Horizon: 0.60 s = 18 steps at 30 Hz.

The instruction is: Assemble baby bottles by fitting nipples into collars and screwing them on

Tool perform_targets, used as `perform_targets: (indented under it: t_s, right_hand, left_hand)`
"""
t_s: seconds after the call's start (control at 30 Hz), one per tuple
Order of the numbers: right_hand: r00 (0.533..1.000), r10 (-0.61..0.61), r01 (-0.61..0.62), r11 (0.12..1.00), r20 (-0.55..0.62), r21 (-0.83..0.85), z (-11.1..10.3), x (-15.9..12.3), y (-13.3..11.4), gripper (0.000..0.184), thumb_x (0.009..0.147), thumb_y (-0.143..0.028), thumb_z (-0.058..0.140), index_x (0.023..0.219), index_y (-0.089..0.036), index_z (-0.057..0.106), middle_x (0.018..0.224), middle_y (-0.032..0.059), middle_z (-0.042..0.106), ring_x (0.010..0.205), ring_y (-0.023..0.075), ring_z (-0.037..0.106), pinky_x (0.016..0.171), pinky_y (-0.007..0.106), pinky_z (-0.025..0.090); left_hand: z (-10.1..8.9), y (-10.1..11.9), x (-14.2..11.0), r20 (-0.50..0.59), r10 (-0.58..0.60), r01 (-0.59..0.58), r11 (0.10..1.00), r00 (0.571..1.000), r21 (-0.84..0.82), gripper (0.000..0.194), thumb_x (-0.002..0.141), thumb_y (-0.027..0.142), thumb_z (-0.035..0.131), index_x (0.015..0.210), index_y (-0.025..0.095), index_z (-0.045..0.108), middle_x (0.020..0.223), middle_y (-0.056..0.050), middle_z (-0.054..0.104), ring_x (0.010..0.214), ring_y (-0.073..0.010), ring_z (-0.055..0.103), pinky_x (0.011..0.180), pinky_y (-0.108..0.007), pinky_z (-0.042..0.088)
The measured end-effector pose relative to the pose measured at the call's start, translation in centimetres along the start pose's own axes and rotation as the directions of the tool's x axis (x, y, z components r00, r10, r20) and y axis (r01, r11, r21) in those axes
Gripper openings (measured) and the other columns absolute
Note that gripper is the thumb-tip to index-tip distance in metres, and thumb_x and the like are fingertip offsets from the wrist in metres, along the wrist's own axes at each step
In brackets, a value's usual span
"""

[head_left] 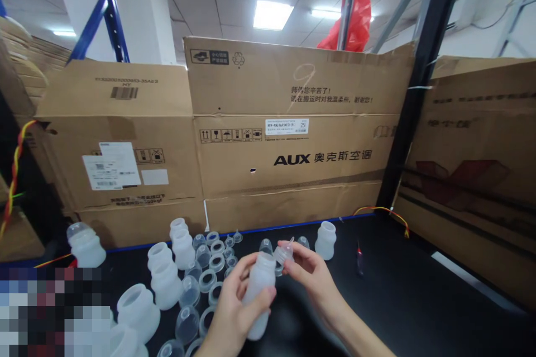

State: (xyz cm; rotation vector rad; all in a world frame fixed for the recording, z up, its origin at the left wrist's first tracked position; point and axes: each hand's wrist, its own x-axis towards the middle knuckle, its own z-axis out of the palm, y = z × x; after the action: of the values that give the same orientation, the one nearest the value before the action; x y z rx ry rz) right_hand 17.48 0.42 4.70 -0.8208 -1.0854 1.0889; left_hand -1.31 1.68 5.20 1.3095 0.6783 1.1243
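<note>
My left hand (234,312) is wrapped round a translucent white plastic bottle (258,295), held tilted above the black table (419,301). My right hand (307,270) pinches a small clear nipple-and-ring cap (283,253) right at the bottle's mouth. Whether the cap is seated on the neck I cannot tell.
Several empty white bottles (165,279), clear caps (187,320) and rings (207,280) lie scattered at left. One bottle (325,239) stands alone beyond my hands. Cardboard boxes (293,139) wall the back and right. A small red-handled tool (359,253) lies at right.
</note>
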Motion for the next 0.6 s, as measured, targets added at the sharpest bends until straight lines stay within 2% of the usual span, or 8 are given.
perform_targets:
  t_s: [0.07,0.13,0.3,0.4,0.5,0.6]
  right_hand:
    - [0.999,0.024,-0.024,1.0,0.035,0.003,0.1,-0.3,-0.1,0.043,0.076,-0.047,0.087,0.113,-0.026,0.079,0.104,0.0061,0.071,0.097,0.0228,0.063,0.09,0.035,0.051]
    - [0.997,0.045,-0.044,0.999,0.066,-0.01,0.2,-0.6,-0.3,0.041,0.077,-0.047,0.086,0.112,-0.027,0.079,0.104,0.0055,0.07,0.098,0.0223,0.062,0.09,0.034,0.05]
    - [0.974,0.091,-0.076,0.994,0.208,-0.077,0.5,-1.1,-1.0,0.038,0.078,-0.044,0.085,0.111,-0.027,0.079,0.098,0.0033,0.065,0.088,0.0181,0.059,0.077,0.029,0.05]
    - [0.957,0.124,-0.115,0.992,0.261,-0.052,0.6,-1.3,-1.2,0.042,0.082,-0.043,0.082,0.12,-0.027,0.076,0.102,0.0052,0.069,0.088,0.019,0.061,0.075,0.029,0.05]
    - [0.95,0.157,-0.163,0.987,0.27,0.001,0.6,-1.6,-1.3,0.049,0.083,-0.042,0.081,0.128,-0.026,0.072,0.118,0.0104,0.072,0.104,0.0255,0.064,0.083,0.035,0.051]
    - [0.945,0.179,-0.193,0.981,0.274,0.024,0.8,-1.9,-1.4,0.048,0.082,-0.044,0.081,0.125,-0.024,0.073,0.12,0.0124,0.073,0.114,0.0304,0.062,0.095,0.042,0.048]
  left_hand:
    - [0.2,-1.2,-0.8,-0.006,-0.05,0.049,0.995,0.999,-0.084,0.066,0.067,0.046,0.091,0.12,0.02,0.062,0.089,-0.005,0.07,0.066,-0.0179,0.064,0.056,-0.028,0.056]
    - [0.3,-2.0,-1.4,0.022,-0.075,0.076,0.992,0.997,-0.104,0.062,0.068,0.05,0.089,0.114,0.017,0.066,0.085,-0.006,0.071,0.068,-0.0183,0.066,0.06,-0.028,0.055]
    - [0.4,-3.1,-2.0,0.091,-0.116,0.127,0.983,0.989,-0.133,0.057,0.077,0.061,0.079,0.109,0.014,0.069,0.08,-0.007,0.069,0.06,-0.0161,0.065,0.055,-0.024,0.05]
    - [0.6,-3.3,-2.3,0.109,-0.101,0.119,0.977,0.989,-0.177,0.056,0.079,0.064,0.075,0.105,0.015,0.068,0.084,-0.008,0.07,0.057,-0.0156,0.065,0.051,-0.024,0.05]
    - [0.7,-3.2,-2.5,0.12,-0.054,0.079,0.974,0.991,-0.213,0.054,0.08,0.065,0.073,0.099,0.015,0.067,0.087,-0.011,0.071,0.055,-0.0146,0.064,0.049,-0.023,0.048]
    - [0.7,-3.2,-2.8,0.115,-0.019,0.045,0.973,0.993,-0.225,0.053,0.082,0.065,0.071,0.102,0.016,0.065,0.085,-0.009,0.069,0.055,-0.0143,0.062,0.048,-0.022,0.045]
